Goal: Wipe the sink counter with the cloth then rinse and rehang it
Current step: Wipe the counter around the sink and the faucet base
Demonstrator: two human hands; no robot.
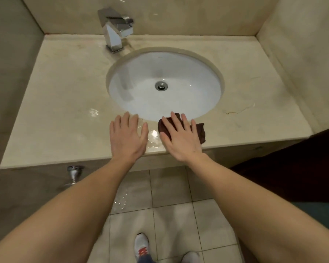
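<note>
**A:** Head view, entry one. Where is the cloth?

**B:** The dark brown cloth [200, 130] lies flat on the beige stone worktop [65, 111], at the front rim of the sink [188, 82]. It is bunched. One end shows past the fingertips on the sink side, the other sticks out to the right.

**A:** State of the right grip?

**B:** The right grip [180, 141] is spread, fingers straight and apart, palm down. It presses on the cloth and is not curled round it.

**A:** And the left grip?

**B:** The left grip [128, 137] is also spread flat, palm down, on the bare worktop just beside the cloth. It holds nothing. Its fingertips reach the sink's front edge.

**A:** Surface condition?

**B:** There is a wet patch [153, 138] between the two grips, shiny and reaching the worktop's front edge. A second gleam shows left of the left grip, near the sink rim.

**A:** Fixtures?

**B:** A square chrome tap [115, 33] stands at the back left of the round white sink, with the drain [161, 85] at the sink's centre. A chrome valve [74, 173] sits on the wall under the worktop, left side.

**A:** Below?

**B:** The tiled floor [171, 221] has water on it near the worktop's base. A white shoe with red marks [141, 245] shows at the bottom edge.
</note>
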